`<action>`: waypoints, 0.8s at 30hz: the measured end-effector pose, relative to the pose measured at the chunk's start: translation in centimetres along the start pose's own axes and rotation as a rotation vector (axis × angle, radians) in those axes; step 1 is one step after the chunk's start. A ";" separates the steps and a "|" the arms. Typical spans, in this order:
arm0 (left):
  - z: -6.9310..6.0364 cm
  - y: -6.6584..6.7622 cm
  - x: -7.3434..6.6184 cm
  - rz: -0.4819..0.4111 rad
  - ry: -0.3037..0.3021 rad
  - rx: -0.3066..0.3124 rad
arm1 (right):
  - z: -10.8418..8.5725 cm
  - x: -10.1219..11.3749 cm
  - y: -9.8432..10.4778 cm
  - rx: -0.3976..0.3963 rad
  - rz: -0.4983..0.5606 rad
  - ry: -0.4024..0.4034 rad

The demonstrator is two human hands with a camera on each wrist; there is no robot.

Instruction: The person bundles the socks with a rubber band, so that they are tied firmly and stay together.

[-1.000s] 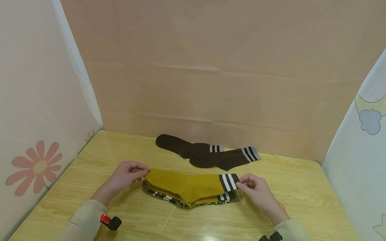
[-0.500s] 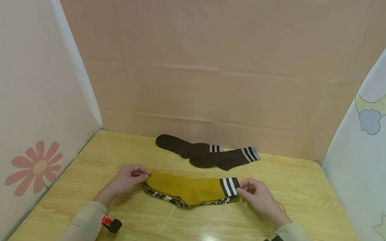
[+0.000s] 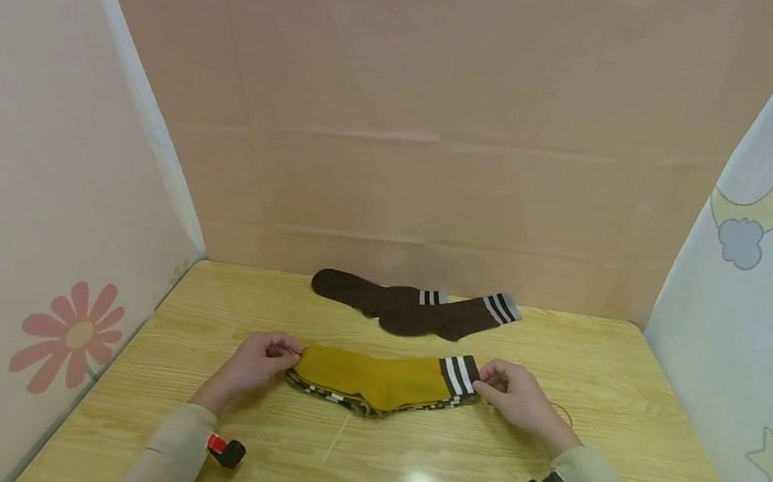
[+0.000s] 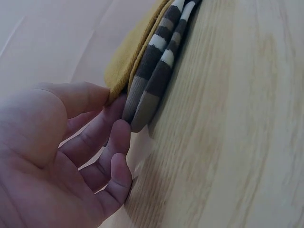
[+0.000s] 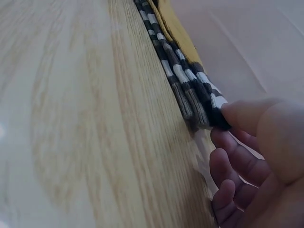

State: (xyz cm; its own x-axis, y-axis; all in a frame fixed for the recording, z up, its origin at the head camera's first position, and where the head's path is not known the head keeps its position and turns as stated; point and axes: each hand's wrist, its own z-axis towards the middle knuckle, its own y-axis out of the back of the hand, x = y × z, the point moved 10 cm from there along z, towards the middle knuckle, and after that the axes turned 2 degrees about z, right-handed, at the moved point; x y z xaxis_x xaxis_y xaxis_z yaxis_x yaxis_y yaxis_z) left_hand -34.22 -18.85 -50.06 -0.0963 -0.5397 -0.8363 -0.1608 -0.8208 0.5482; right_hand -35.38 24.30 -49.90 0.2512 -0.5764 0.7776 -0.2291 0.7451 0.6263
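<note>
A mustard-yellow sock (image 3: 365, 374) with a dark, white-striped cuff lies at the top of a flat stack in the middle of the table. Its toe is pinched between thumb and finger of my left hand (image 3: 260, 359). At the cuff end, my right hand (image 3: 517, 395) pinches the corner, thumb on top. Under it the left wrist view shows another yellow layer and a pair of striped socks (image 4: 154, 61) in dark, white and grey-brown. The right wrist view shows the stacked cuffs (image 5: 209, 95) lined up closely. The stack's far side is hidden.
Two dark brown socks (image 3: 427, 317) with grey, black-striped cuffs lie overlapping behind the stack, near the back edge. The wooden table (image 3: 291, 462) is bounded by a pinkish back sheet (image 3: 401, 151) and patterned sheets at both sides.
Both hands have lowered the yellow sock slightly toward me, so it now covers more of the stack beneath. In the last half second the hands have barely moved.
</note>
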 end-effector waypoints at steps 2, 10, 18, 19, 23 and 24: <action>0.0 -0.1 0.1 0.003 0.008 -0.002 | 0.1 0.0 -0.1 0.003 -0.015 0.008; 0.0 -0.4 0.3 0.003 0.007 0.012 | 0.3 -0.1 -0.4 0.010 -0.046 0.022; 0.2 -0.7 0.5 -0.011 0.020 0.021 | 0.4 -0.1 -0.5 -0.001 -0.088 0.024; 0.2 -0.7 0.6 -0.011 0.030 0.017 | 0.5 -0.1 -0.6 0.002 -0.091 0.026; 0.3 -0.7 0.9 -0.008 0.078 0.003 | 0.7 -0.2 -0.9 0.009 -0.103 0.013; 0.3 -0.7 0.9 -0.007 0.086 0.001 | 0.7 -0.2 -0.9 0.013 -0.106 0.015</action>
State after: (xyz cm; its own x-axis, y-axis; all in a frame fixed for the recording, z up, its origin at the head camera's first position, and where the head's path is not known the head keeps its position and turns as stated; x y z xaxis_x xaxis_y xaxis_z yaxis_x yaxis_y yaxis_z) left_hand -34.45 -18.70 -51.22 -0.0104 -0.5478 -0.8365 -0.1623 -0.8246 0.5420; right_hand -35.86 23.49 -50.63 0.2885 -0.6466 0.7062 -0.2126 0.6758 0.7057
